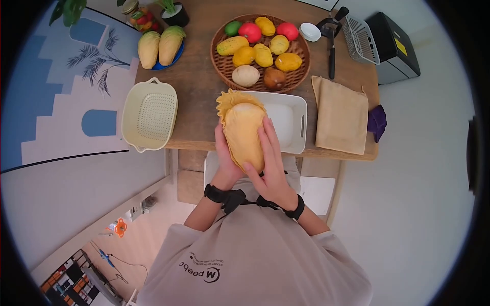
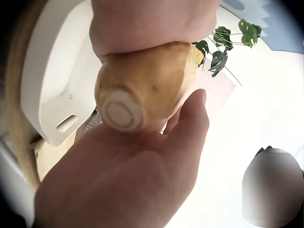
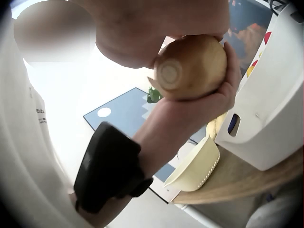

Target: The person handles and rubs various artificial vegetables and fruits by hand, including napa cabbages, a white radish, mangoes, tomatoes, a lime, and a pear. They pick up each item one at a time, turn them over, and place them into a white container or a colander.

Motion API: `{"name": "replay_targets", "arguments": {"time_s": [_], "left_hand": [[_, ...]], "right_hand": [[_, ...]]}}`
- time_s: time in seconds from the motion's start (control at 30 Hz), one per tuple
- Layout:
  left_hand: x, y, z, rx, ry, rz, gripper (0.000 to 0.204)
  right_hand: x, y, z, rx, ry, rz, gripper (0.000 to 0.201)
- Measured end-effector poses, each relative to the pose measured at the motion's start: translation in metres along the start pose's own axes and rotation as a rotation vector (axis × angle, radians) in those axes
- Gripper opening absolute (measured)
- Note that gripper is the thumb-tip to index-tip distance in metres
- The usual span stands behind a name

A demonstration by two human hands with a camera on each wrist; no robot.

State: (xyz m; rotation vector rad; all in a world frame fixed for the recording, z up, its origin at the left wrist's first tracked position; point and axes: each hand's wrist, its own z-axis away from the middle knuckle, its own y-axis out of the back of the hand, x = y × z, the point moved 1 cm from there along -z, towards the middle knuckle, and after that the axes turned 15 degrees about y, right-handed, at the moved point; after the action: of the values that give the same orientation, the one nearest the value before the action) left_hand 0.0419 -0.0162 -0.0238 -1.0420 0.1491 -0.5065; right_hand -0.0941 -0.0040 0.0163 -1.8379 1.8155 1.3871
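Observation:
A yellow napa cabbage (image 1: 244,135) is held in front of the body, its frilled leafy end toward the table. My left hand (image 1: 227,158) cradles it from the left and beneath; in the right wrist view, the left fingers (image 3: 231,71) bend up round its side. On the other side, my right hand (image 1: 275,176) lays fairly straight fingers along the cabbage, with the thumb near the stem end. The pale round stem base (image 2: 121,111) shows in the left wrist view. Past the cabbage, a white rectangular basin (image 1: 286,120) stands at the table's front edge, partly covered by it.
A wicker basket (image 1: 217,64) of assorted fruit stands behind the basin. To the left are a cream colander (image 1: 149,115) and two napa cabbages (image 1: 162,47) on a blue plate. A folded tan cloth (image 1: 341,117) and a black-handled knife (image 1: 332,61) lie to the right.

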Motion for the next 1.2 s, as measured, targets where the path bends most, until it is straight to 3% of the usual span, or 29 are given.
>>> {"name": "replay_targets", "arguments": {"time_s": [0.07,0.2,0.3,0.33,0.4,0.47,0.53,0.57,0.63,0.7,0.77,0.83,0.87,0.93,1.0,1.03,1.07,1.13,1.2], "left_hand": [[-0.001,0.001,0.0,-0.106,0.044,0.026,0.066],[-0.014,-0.019,0.007,0.094,-0.12,-0.427,0.062],[-0.014,-0.013,0.002,0.02,-0.144,-0.427,0.056],[-0.01,-0.006,0.001,-0.071,-0.164,-0.445,0.053],[-0.011,0.005,-0.002,-0.101,-0.104,-0.369,0.052],[-0.01,-0.017,-0.001,0.02,0.054,-0.181,0.055],[-0.028,-0.008,-0.003,0.136,-0.133,-0.38,0.057],[-0.034,0.001,-0.004,0.193,-0.227,-0.483,0.061],[-0.03,0.014,0.0,0.249,-0.596,-1.012,0.059],[-0.024,0.021,-0.003,0.193,-0.523,-0.922,0.059],[-0.012,-0.004,-0.005,0.033,-0.009,-0.215,0.059],[-0.016,-0.014,-0.005,0.115,-0.055,-0.276,0.062],[-0.017,-0.016,-0.006,0.154,-0.079,-0.31,0.064],[-0.023,-0.014,0.003,0.222,-0.354,-0.667,0.059],[-0.022,-0.014,0.002,0.211,-0.348,-0.643,0.059],[-0.013,-0.016,-0.004,0.174,-0.205,-0.442,0.061],[-0.009,-0.017,-0.009,0.136,-0.065,-0.239,0.063],[-0.005,-0.018,-0.013,0.145,-0.124,-0.314,0.062],[-0.005,-0.019,-0.014,0.167,-0.25,-0.458,0.061]], "right_hand": [[0.008,0.007,-0.013,0.101,-0.089,-0.06,0.074],[0.009,0.007,-0.018,0.139,-0.07,0.12,0.074],[-0.013,-0.005,0.003,-0.085,0.115,0.319,0.07],[-0.015,-0.004,0.008,-0.173,0.163,0.266,0.066],[-0.002,0.006,0.001,-0.139,0.165,0.254,0.065],[0.003,0.011,-0.01,-0.099,0.134,0.276,0.063],[0.001,0.012,-0.021,-0.047,0.077,0.337,0.06],[-0.001,0.009,-0.017,-0.112,0.109,0.357,0.06],[-0.005,0.001,-0.005,-0.242,0.17,0.399,0.059],[0.0,0.004,-0.008,-0.212,0.145,0.33,0.059],[0.005,0.007,-0.015,-0.132,0.094,0.284,0.059],[0.012,0.009,-0.024,0.007,0.022,0.27,0.06],[0.009,0.007,-0.022,-0.039,0.051,0.306,0.06],[0.004,-0.001,-0.014,-0.126,0.107,0.384,0.059],[0.003,0.001,-0.009,-0.163,0.107,0.332,0.065],[0.003,0.001,-0.007,-0.184,0.107,0.305,0.068],[0.006,0.002,-0.008,-0.066,0.035,0.252,0.072],[0.015,0.005,-0.01,0.162,-0.103,0.138,0.081],[0.021,0.002,-0.004,0.19,-0.234,-0.123,0.088]]}}
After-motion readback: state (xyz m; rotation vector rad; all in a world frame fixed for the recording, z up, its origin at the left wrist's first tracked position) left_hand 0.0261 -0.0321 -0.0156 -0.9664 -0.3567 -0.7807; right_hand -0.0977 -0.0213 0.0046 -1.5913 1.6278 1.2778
